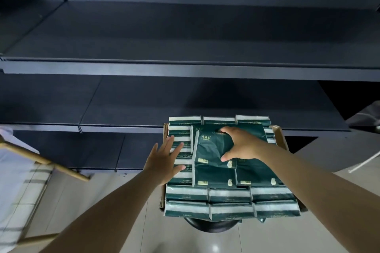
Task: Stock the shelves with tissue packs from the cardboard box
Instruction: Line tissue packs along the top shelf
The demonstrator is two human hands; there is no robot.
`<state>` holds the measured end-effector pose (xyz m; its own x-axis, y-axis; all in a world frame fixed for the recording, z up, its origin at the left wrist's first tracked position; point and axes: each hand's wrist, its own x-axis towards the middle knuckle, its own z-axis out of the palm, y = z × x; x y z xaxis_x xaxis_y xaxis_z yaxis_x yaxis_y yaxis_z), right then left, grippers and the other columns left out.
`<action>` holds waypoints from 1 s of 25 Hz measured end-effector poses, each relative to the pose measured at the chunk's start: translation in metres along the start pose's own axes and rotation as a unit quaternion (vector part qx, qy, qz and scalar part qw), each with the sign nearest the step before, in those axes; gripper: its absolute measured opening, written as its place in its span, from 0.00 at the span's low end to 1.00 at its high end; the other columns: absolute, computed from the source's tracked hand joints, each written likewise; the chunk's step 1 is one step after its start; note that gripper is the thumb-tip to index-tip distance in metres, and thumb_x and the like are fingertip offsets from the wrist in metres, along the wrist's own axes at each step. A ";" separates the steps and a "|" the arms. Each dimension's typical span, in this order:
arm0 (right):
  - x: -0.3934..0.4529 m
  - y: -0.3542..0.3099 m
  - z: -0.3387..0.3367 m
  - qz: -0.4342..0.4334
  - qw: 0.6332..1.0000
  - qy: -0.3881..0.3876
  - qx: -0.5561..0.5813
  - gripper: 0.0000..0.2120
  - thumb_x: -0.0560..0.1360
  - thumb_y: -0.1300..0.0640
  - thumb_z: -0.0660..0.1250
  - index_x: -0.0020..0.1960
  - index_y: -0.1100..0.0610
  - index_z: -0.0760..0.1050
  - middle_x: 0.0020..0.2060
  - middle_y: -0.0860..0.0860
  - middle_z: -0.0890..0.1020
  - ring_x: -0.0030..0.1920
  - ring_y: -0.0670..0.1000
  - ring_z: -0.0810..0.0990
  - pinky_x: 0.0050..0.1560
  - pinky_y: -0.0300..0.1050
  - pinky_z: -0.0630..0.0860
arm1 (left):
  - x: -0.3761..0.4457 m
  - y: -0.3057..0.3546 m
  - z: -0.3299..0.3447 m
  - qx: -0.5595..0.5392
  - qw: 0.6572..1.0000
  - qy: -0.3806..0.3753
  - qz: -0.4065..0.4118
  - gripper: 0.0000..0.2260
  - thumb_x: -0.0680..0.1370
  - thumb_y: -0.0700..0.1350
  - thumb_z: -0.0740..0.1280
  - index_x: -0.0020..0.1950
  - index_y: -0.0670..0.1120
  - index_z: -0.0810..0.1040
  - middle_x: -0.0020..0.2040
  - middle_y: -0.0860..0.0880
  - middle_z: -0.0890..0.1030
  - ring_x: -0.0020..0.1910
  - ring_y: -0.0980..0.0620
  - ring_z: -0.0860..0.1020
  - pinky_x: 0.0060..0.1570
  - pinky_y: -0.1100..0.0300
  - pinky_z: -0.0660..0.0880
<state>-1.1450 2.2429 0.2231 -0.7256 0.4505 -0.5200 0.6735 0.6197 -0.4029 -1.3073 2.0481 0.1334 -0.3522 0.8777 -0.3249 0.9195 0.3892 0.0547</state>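
A cardboard box point(280, 137) packed with several dark green tissue packs sits low at centre right. My right hand point(240, 144) reaches over the box and grips the top flat pack point(211, 145), fingers on its far edge and thumb on its near side. My left hand point(164, 160) hovers open with spread fingers at the box's left side, next to the packs standing on edge point(181, 170). More packs point(230, 203) lie in rows at the box's near end. The dark shelves point(185, 67) stand behind the box.
The box rests on a round black stool point(211, 226) on a pale tiled floor. A lower shelf point(123, 104) runs just behind the box. A wooden-framed rack with white cloth point(24, 170) stands at the left. A grey object point(366, 117) sits at the right edge.
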 end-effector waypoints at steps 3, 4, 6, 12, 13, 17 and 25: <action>-0.003 -0.002 -0.005 0.004 1.000 0.008 0.026 0.33 0.65 0.55 0.76 0.66 0.50 0.67 0.62 0.49 0.72 0.59 0.51 0.73 0.56 0.43 0.71 | -0.002 0.003 -0.014 -0.047 0.998 0.031 -0.010 0.33 0.79 0.61 0.56 0.78 0.52 0.44 0.78 0.46 0.43 0.77 0.47 0.45 0.73 0.48 0.46; -0.006 -0.004 -0.009 0.000 0.999 0.012 0.041 0.28 0.66 0.57 0.76 0.63 0.50 0.69 0.60 0.50 0.74 0.56 0.51 0.74 0.53 0.42 0.72 | -0.004 0.003 -0.022 -0.066 0.997 0.042 -0.010 0.34 0.79 0.61 0.57 0.78 0.52 0.44 0.78 0.46 0.44 0.77 0.46 0.46 0.73 0.49 0.47; -0.016 -0.010 -0.020 -0.014 0.998 0.038 0.057 0.23 0.67 0.59 0.75 0.60 0.52 0.71 0.57 0.50 0.75 0.52 0.50 0.74 0.49 0.41 0.70 | -0.010 0.001 -0.046 -0.099 0.993 0.059 0.005 0.36 0.78 0.62 0.60 0.78 0.53 0.44 0.78 0.47 0.44 0.77 0.46 0.47 0.73 0.50 0.48; -0.068 -0.057 -0.094 -0.107 0.977 0.172 0.060 0.21 0.69 0.61 0.73 0.59 0.52 0.72 0.54 0.48 0.72 0.55 0.50 0.73 0.51 0.38 0.68 | -0.030 0.009 -0.149 -0.080 0.976 0.186 0.077 0.37 0.77 0.63 0.58 0.78 0.49 0.46 0.78 0.47 0.49 0.76 0.49 0.49 0.73 0.54 0.49; -0.082 -0.067 -0.112 -0.126 0.972 0.190 0.056 0.20 0.69 0.61 0.73 0.59 0.52 0.72 0.54 0.47 0.72 0.55 0.49 0.73 0.51 0.38 0.67 | -0.035 0.011 -0.171 -0.071 0.968 0.223 0.088 0.36 0.78 0.63 0.58 0.78 0.47 0.47 0.78 0.47 0.51 0.76 0.49 0.51 0.73 0.55 0.50; -0.145 -0.109 -0.184 -0.208 0.939 0.268 0.055 0.18 0.68 0.62 0.74 0.51 0.47 0.73 0.49 0.45 0.75 0.50 0.46 0.75 0.50 0.36 0.70 | -0.056 0.010 -0.260 -0.038 0.924 0.365 0.105 0.37 0.76 0.64 0.56 0.76 0.42 0.57 0.74 0.44 0.62 0.73 0.47 0.61 0.71 0.55 0.57; -0.168 -0.182 -0.300 -0.287 0.856 0.410 0.130 0.23 0.68 0.63 0.75 0.55 0.43 0.71 0.50 0.42 0.75 0.53 0.45 0.74 0.55 0.41 0.72 | -0.052 -0.022 -0.415 -0.004 0.856 0.506 0.110 0.33 0.76 0.58 0.65 0.74 0.42 0.61 0.73 0.44 0.64 0.72 0.46 0.62 0.70 0.50 0.62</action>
<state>-1.1880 2.2476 0.6098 -0.7302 0.4858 0.4804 0.1038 0.7739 -0.6248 -1.3817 2.1093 0.5405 -0.1456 0.7214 0.6770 0.9832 0.1818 0.0177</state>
